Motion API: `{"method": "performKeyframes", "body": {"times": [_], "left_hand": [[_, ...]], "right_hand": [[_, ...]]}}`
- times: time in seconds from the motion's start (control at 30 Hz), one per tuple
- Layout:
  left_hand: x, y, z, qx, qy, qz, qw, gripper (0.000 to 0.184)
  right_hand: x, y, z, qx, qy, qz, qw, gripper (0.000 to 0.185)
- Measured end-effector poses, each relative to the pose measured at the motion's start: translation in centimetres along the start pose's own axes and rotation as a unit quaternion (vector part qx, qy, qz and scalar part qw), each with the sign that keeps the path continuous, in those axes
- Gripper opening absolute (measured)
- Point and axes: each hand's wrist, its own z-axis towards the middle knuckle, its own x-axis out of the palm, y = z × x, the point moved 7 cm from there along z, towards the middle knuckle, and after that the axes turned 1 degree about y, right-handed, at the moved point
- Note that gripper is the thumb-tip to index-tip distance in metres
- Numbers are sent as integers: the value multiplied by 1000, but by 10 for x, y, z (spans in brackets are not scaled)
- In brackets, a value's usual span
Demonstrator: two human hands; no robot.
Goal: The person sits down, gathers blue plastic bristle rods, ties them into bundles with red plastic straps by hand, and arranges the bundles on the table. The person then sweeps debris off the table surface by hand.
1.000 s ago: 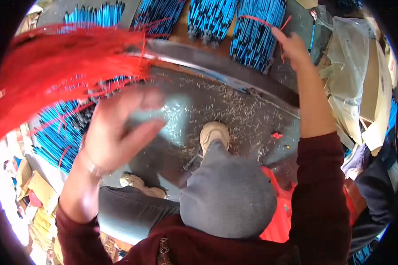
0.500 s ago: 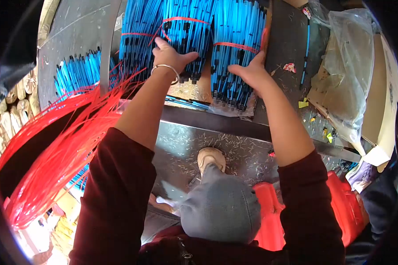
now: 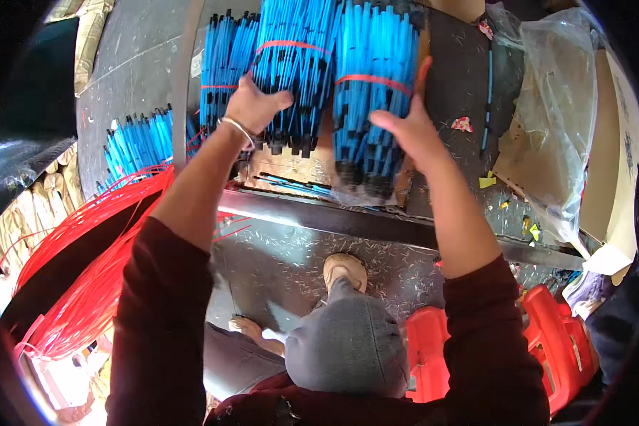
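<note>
My left hand (image 3: 257, 112), a bangle on its wrist, grips the left side of the middle bundle of thin blue rods (image 3: 295, 71). Its thumb lies across the front; the other fingers are mostly hidden. My right hand (image 3: 415, 135) clasps the right bundle of blue rods (image 3: 376, 53) from its right side, thumb on the front and fingers largely out of sight. Both bundles have black pieces along them and are bound by red bands. A third banded bundle (image 3: 224, 67) lies just left of my left hand.
Beneath the bundles is a cardboard sheet (image 3: 302, 165) with a few loose rods. Red strands (image 3: 85, 298) hang at the left beside more blue rods (image 3: 138, 145). A metal edge (image 3: 334, 221) runs in front. Clear plastic (image 3: 557, 113) and a box are right; red stools (image 3: 554, 341) stand below.
The middle and right bundles have shifted slightly, and the lower ends of the right one look blurred. My left hand sits a little lower and further left. The view has also shifted.
</note>
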Motion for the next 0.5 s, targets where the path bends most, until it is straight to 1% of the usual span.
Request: {"method": "performKeyframes", "body": {"times": [0.03,0.07,0.1,0.17,0.2,0.23,0.3,0.33,0.37,0.43,0.47,0.5], "left_hand": [[-7,-8,5,22,43,-72,996,52],[-14,-42,-9,-27,68,-121,990,39],[-24,-48,-4,-81,101,-78,989,42],[-25,-55,-6,-193,124,-200,953,40],[-23,-67,-13,-213,161,-260,928,41],[-22,-65,-16,-230,196,-289,909,41],[-29,-83,-41,-202,172,-296,918,38],[-29,-81,-52,-209,175,-335,902,36],[-33,-79,-63,-204,170,-355,896,37],[-50,-85,-87,-143,119,-351,918,38],[-60,-84,-92,-82,116,-282,949,38],[-70,-99,-102,31,57,-285,956,30]], "right_hand": [[-1,0,-1,22,23,71,997,79],[-2,8,-4,45,47,142,988,73],[0,14,-5,66,73,213,972,68],[2,16,-7,93,86,278,952,57],[3,15,-9,108,92,308,941,52],[-2,15,-11,100,82,315,940,46],[-9,22,-16,80,66,317,943,37],[-12,29,-26,82,49,305,948,46],[-13,31,-34,77,49,293,952,46],[-19,33,-43,62,55,274,958,47],[-17,42,-53,36,49,267,962,49],[-17,49,-66,10,43,260,965,52]]}}
